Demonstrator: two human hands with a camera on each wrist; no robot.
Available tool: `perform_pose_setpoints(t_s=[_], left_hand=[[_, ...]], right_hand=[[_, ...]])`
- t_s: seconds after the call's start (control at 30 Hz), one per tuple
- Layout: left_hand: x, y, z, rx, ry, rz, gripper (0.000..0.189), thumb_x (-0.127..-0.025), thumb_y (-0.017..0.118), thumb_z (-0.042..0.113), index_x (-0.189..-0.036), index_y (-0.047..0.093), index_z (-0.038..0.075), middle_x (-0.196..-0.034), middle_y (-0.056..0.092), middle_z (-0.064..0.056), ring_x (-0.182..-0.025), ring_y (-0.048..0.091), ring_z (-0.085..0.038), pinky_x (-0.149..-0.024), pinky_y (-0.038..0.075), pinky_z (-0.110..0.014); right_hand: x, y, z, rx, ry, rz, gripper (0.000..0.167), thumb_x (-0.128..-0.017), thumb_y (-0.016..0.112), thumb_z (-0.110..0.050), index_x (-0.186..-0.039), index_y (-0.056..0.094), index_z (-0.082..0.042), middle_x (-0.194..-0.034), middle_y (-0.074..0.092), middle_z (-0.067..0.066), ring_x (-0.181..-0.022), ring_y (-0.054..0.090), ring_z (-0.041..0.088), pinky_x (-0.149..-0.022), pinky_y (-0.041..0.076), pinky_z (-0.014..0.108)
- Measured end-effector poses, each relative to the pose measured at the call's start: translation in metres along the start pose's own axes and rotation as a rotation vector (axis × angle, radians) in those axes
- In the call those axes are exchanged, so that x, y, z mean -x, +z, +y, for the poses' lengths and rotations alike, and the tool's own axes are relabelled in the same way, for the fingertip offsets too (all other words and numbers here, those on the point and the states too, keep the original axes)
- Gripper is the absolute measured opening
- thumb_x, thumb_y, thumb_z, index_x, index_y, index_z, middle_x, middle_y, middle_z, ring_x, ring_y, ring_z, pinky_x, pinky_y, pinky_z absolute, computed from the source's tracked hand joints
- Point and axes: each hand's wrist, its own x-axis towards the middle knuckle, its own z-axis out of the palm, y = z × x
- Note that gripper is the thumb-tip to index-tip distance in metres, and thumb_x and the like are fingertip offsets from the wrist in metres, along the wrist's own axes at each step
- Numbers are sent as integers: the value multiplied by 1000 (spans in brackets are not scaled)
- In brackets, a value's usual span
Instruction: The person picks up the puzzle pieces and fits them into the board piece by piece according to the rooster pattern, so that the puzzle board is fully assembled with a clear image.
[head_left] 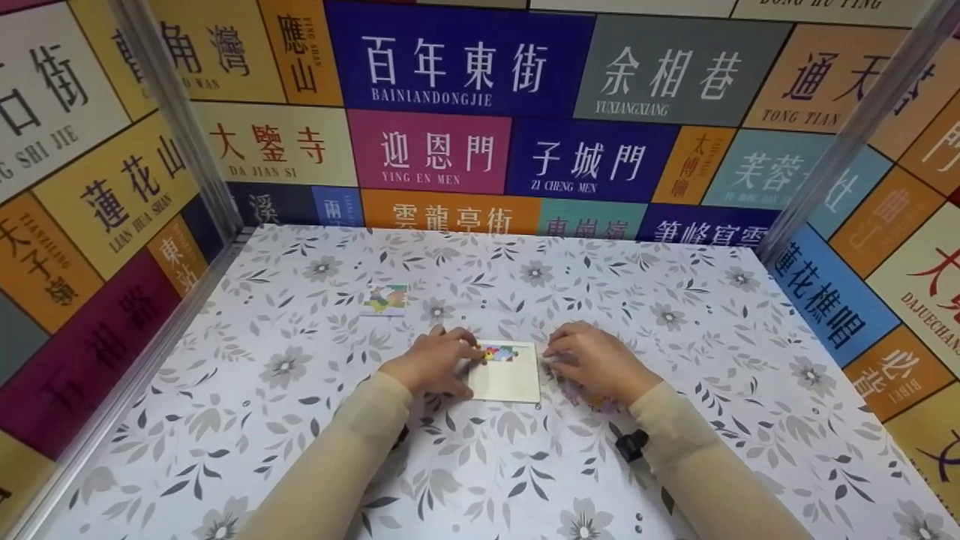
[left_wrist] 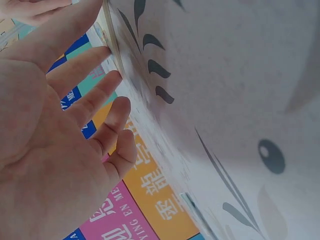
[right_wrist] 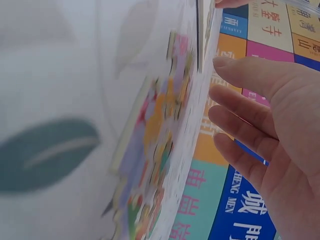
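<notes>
A small cream puzzle tray (head_left: 510, 384) lies on the table in the head view. A short strip of colourful jigsaw pieces (head_left: 499, 353) sits along its far edge. My left hand (head_left: 435, 364) is at the tray's left side; in the left wrist view its fingers (left_wrist: 92, 102) are spread, with tips against the tray's edge. Just off the tray's right side is my right hand (head_left: 596, 361), its fingers (right_wrist: 240, 130) loosely bent in the right wrist view with nothing visible between them. Loose jigsaw pieces (right_wrist: 155, 130) lie beside and partly beneath that hand.
A small colourful picture square (head_left: 385, 300) lies on the table beyond my left hand. The tabletop (head_left: 300, 420) has a leaf and flower print. Panels with street names (head_left: 450, 67) stand along the back and both sides.
</notes>
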Motion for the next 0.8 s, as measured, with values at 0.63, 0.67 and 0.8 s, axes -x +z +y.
perform_pose_setpoints(t_s=[0.63,0.67,0.8], left_hand=[[1,0,3,27,-40,-16,66,-84,87,31,-144,62,21,-154,50,-2,-131,45,-34,-110,41,-52],[1,0,3,22,-36,-15,67,-84,87,31,-145,62,21,-154,50,-2,-131,45,-34,-109,41,-53],[0,1,2,5,-21,-7,68,-84,87,31,-145,61,21,-154,50,-3,-130,46,-36,-107,42,-54]], right_hand=[[20,-11,28,9,35,41,16,-92,78,-15,-108,81,-13,-119,73,6,-118,65,30,-103,52,51],[21,-12,31,8,41,44,17,-91,78,-13,-108,81,-12,-120,73,7,-119,65,31,-103,52,51],[24,-17,41,9,84,40,18,-91,76,-11,-109,81,-12,-120,73,9,-118,65,33,-103,52,53]])
